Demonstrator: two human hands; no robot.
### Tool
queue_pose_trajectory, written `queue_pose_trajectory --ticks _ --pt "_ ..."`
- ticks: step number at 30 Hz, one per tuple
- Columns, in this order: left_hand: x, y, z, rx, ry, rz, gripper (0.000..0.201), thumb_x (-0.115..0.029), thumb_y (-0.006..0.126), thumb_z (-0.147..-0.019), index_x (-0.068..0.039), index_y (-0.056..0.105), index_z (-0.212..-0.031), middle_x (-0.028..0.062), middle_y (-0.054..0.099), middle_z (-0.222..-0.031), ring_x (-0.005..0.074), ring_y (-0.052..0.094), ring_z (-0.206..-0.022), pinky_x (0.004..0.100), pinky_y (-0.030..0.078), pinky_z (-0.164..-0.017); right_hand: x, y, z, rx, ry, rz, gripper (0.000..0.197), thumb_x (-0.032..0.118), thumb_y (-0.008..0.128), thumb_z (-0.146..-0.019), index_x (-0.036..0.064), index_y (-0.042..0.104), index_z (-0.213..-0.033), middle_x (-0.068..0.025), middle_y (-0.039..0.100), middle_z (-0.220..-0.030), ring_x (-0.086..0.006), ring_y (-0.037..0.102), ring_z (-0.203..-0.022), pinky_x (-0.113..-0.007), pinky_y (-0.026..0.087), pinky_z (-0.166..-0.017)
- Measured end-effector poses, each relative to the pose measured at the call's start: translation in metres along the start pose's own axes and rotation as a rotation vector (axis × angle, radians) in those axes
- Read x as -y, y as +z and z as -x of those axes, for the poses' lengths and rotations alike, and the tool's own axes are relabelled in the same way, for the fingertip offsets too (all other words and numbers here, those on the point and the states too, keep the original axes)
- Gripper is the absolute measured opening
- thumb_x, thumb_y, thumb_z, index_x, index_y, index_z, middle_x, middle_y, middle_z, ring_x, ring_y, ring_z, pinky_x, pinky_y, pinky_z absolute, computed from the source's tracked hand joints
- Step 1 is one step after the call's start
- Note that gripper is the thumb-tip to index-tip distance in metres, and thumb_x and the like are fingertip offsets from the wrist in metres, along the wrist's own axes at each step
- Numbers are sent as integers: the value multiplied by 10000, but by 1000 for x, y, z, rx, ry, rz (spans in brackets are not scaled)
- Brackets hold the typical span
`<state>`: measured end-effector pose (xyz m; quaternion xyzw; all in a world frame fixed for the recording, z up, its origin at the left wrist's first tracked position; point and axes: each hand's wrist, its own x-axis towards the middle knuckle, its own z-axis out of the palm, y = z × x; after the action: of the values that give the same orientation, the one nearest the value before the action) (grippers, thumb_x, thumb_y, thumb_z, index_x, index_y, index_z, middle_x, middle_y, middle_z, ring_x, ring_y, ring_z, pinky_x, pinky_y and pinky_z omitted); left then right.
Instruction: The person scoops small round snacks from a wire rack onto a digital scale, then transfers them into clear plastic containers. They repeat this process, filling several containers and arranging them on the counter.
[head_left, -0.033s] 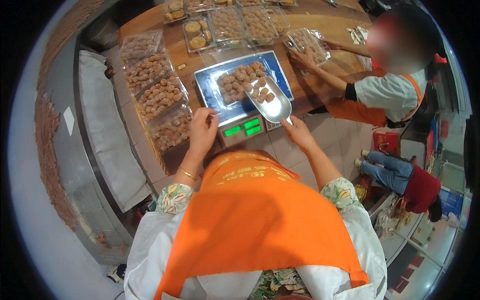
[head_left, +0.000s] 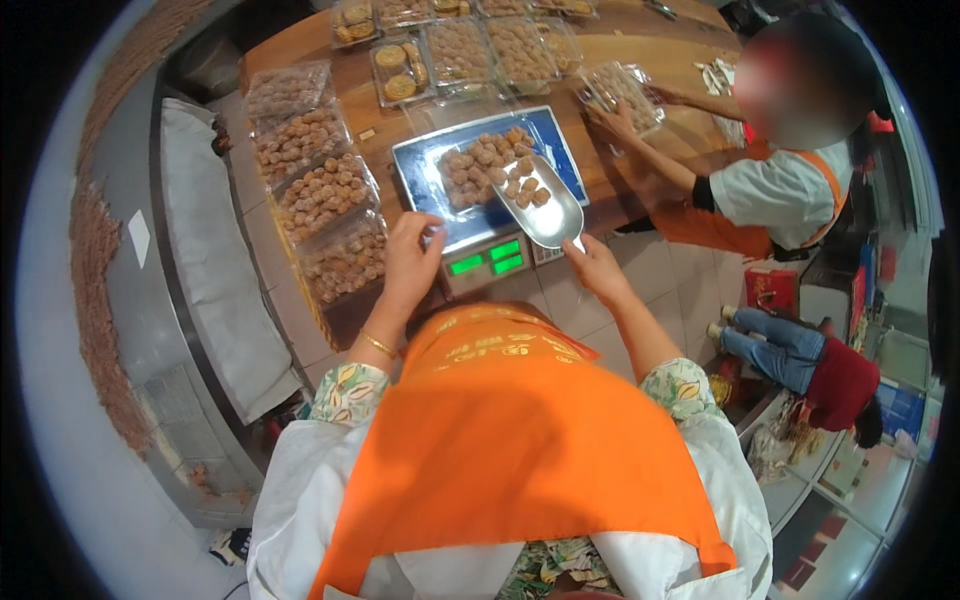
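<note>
Several rough, round brown balls (head_left: 470, 178) heaped on a flat, blue-edged scale (head_left: 562, 150); a few more in the shiny, rounded metal scoop (head_left: 550, 222) overlapping the heap's right side. My right hand (head_left: 597, 268) is clamped on its handle. My left hand (head_left: 415, 245) curls by the scale's near-left corner; can't tell if it grips anything. Green-lit display (head_left: 487, 258) up front, digits too small; gold lettering (head_left: 505, 338) on my orange cloth apron (head_left: 520, 440).
</note>
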<state>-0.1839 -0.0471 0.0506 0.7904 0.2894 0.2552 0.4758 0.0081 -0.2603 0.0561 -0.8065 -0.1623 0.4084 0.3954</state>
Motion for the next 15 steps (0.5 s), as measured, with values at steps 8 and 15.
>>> queue_pose_trajectory --ticks 8,15 --pt "-15 30 -57 144 159 -76 254 -117 644 -702 -24 552 -919 158 548 -844 305 564 -760 370 461 -654 5 21 20 -98 -146 192 357 306 525 -842 6 544 -1035 -163 596 -888 -231 546 -774 -329 424 -715" --pt "-3 53 -59 292 206 -216 214 -114 596 -694 -25 534 -879 159 555 -832 337 548 -814 413 446 -697 -31 41 44 -136 -181 125 328 280 498 -867 -7 528 -1022 -118 598 -863 -140 504 -749 -291 416 -690"
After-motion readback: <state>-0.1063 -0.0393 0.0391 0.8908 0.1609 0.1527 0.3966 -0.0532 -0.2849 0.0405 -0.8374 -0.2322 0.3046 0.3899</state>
